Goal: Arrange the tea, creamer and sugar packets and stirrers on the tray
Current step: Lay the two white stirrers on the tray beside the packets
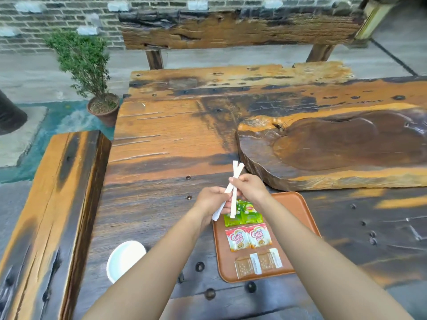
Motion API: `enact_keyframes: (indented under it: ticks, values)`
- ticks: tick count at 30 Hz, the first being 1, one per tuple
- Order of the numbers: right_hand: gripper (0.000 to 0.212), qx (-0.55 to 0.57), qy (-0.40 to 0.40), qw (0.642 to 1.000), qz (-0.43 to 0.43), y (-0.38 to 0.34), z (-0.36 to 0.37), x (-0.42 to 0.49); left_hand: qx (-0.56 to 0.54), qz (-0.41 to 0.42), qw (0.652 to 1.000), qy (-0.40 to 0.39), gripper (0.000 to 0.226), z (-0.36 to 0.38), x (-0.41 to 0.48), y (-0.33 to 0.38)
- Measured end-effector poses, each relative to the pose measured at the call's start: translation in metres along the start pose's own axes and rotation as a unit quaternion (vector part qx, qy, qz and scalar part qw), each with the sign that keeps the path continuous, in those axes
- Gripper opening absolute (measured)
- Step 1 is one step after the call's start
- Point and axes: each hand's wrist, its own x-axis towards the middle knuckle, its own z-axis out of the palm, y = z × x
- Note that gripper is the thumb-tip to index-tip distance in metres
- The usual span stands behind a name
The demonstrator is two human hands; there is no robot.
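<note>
**Caller:** Stirrers (235,181), two of them in white paper sleeves, are up in the middle of the frame, crossed like an X above the far end of the tray (298,204).

**Analyst:** And both hands are on them. The left hand (211,199) has its fingers closed around the lower part of the pair; the right hand (250,187) pinches them just above, thumb and fingertips tight on the paper.

**Caller:** What's on the tray?

**Analyst:** It's a brown tray, lower centre, flat on the dark wooden table (150,204). Three rows down its left side. Farthest away, two green tea packets (247,214) side by side, partly hidden behind the stirrers. Then two red-and-white creamer packets (248,236), touching each other. Nearest the camera, two brown sugar packets (257,264) with white ends, also side by side.

**Caller:** The right half of the tray?

**Analyst:** Bare brown surface, partly covered by the right forearm.

**Caller:** Any other containers?

**Analyst:** A white bowl (124,259) at lower left, on the table beside the tray and half covered by the left forearm; whether it holds anything cannot be told. A big carved wooden slab (335,146) sits at right, just beyond the tray, and a potted shrub (92,72) stands on the ground at upper left.
</note>
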Motion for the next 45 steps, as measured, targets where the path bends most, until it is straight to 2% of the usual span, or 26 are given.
enact_keyframes:
  ticks: [7, 10, 13, 18, 24, 27, 30, 34, 38, 40, 42, 45]
  values:
    - [0.022, 0.055, -0.001, 0.998, 0.022, 0.019, -0.071, -0.014, -0.078, -0.021, 0.996, -0.021, 0.014, 0.062, -0.001, -0.007]
    - [0.019, 0.051, 0.007, 0.998, 0.035, 0.034, -0.105, -0.017, -0.107, -0.050, 0.993, 0.000, 0.019, 0.093, 0.005, -0.014]
    - [0.020, 0.051, 0.016, 0.997, 0.055, 0.049, -0.137, -0.018, -0.135, -0.072, 0.987, 0.052, 0.018, 0.123, 0.012, -0.026]
    - [0.024, 0.089, -0.006, 0.988, 0.124, 0.079, -0.172, -0.017, -0.087, -0.094, 0.986, 0.103, 0.019, 0.160, 0.020, -0.051]
    - [0.028, -0.055, -0.004, 0.987, 0.153, 0.110, -0.186, -0.013, 0.005, -0.110, 0.989, 0.096, 0.012, 0.181, 0.026, -0.075]
    - [0.027, -0.085, -0.024, 0.984, 0.157, 0.124, -0.188, -0.012, 0.025, -0.112, 0.987, 0.110, 0.020, 0.187, 0.032, -0.085]
    - [0.022, -0.117, -0.041, 0.981, 0.152, 0.136, -0.189, -0.011, 0.051, -0.115, 0.984, 0.128, 0.024, 0.191, 0.033, -0.093]
    - [0.020, -0.225, -0.050, 0.965, 0.126, 0.145, -0.187, -0.008, 0.125, -0.112, 0.974, 0.150, 0.025, 0.193, 0.038, -0.107]
    - [0.024, -0.307, -0.051, 0.945, 0.102, 0.148, -0.181, -0.003, 0.225, -0.094, 0.955, 0.169, 0.016, 0.198, 0.040, -0.113]
    - [0.014, -0.341, -0.054, 0.934, 0.089, 0.146, -0.178, -0.002, 0.284, -0.077, 0.940, 0.173, 0.009, 0.200, 0.038, -0.110]
    - [0.023, -0.375, -0.044, 0.924, 0.060, 0.146, -0.176, -0.003, 0.318, -0.056, 0.929, 0.178, 0.022, 0.200, 0.039, -0.112]
    - [0.033, -0.390, -0.013, 0.920, 0.021, 0.147, -0.177, -0.009, 0.368, -0.014, 0.913, 0.179, 0.029, 0.201, 0.035, -0.115]
